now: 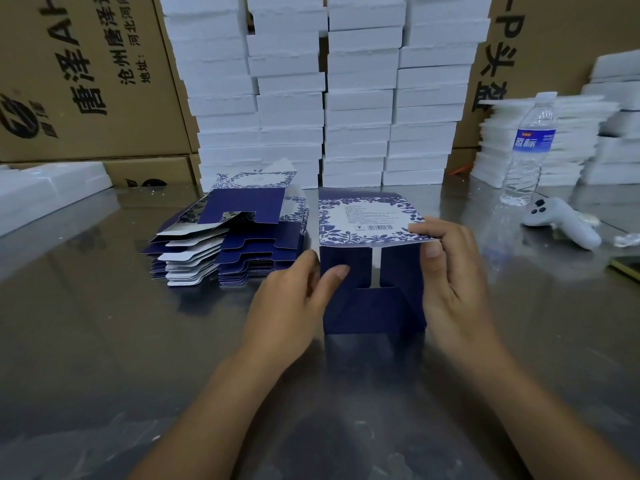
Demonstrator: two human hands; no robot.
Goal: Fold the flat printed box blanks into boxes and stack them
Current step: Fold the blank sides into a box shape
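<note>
- In the middle of the frame: a half-made box [372, 282], standing on the shiny table [104, 341], right between the two hands.
- On the box's left side: the left hand [294, 299], fingers curled round the left edge, thumb flat on the blue front.
- On the box's right side: the right hand [453, 271], fingers on top of the flowery panel, thumb just under it, pinching that edge.
- Blue flaps with a slot facing the lower edge of the frame, toward the person; flowery panel on top, leaning away toward the upper part.
- Both hands just as near, one on each side.
- Likely next: pushing the front flaps shut, a job for the thumbs already resting there.
- Just left of the box, touching nothing held: the pile of flat blanks [235, 244], nearer the left hand, so probably easiest for that hand to grab the next one.
</note>
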